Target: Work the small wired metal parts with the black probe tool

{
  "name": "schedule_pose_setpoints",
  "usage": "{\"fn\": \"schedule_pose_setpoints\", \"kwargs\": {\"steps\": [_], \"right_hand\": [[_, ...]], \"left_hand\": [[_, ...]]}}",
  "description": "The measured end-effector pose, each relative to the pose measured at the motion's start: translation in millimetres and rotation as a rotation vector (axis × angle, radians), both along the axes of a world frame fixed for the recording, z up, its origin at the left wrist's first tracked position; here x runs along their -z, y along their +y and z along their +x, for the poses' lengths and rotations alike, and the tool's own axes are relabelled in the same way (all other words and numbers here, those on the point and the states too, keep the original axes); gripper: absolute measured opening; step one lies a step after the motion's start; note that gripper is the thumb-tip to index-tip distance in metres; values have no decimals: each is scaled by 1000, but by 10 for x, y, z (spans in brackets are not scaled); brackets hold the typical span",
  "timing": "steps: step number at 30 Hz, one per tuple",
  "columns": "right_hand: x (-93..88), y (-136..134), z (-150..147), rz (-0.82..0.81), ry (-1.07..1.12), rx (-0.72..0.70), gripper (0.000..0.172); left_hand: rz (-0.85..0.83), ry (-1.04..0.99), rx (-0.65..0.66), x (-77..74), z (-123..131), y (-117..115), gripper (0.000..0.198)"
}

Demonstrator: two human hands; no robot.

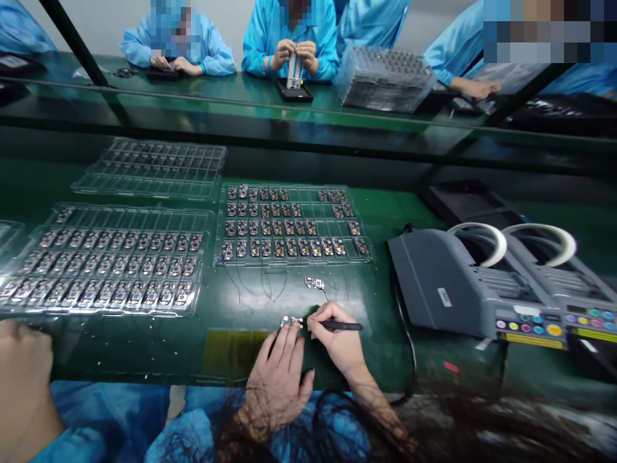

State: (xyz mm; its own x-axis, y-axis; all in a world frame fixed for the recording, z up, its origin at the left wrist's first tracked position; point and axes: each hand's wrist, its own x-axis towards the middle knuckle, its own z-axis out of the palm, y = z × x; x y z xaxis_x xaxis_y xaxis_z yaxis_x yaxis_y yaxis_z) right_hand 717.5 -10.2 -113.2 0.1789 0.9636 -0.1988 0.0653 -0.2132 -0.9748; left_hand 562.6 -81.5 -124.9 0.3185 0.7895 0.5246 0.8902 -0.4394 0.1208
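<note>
My left hand (279, 366) lies on the green bench with its fingers stretched flat, the fingertips resting on a small circuit part (292, 320). My right hand (337, 341) is closed in a pinch around a thin black tool (344, 326), whose tip points left at that same part. A second small circuit part (314, 283) lies loose on the bench a little further away. Just beyond it sits a clear tray (294, 257) partly filled with several similar parts.
At the left is another clear tray (106, 307) full of parts, with an empty tray (154, 167) behind it. Two grey tape dispensers (448, 289) stand at the right. Another person's hand (22, 373) rests at the lower left. People in blue coats work across the bench.
</note>
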Motion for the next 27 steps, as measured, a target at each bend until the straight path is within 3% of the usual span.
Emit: {"fn": "schedule_pose_setpoints", "kwargs": {"steps": [6, 12, 14, 17, 21, 24, 27], "right_hand": [[122, -38, 13, 63, -33, 7, 21], [169, -124, 98, 355, -190, -30, 11], [200, -193, 157, 461, -306, -104, 24], [279, -282, 239, 649, -654, -271, 50], [354, -300, 262, 735, -984, -417, 52], [359, -260, 236, 725, -1054, -449, 52], [368, -220, 242, 682, -944, -420, 50]], "left_hand": [[9, -9, 0, -10, -9, 13, 54], [11, -6, -1, 19, -6, 0, 53], [26, -16, 4, 20, -8, -2, 51], [56, -26, 11, 27, -17, 4, 48], [68, -12, 28, 62, -33, 9, 48], [69, -4, 38, 88, -40, 1, 50], [67, -16, 39, 91, -39, -6, 51]]}}
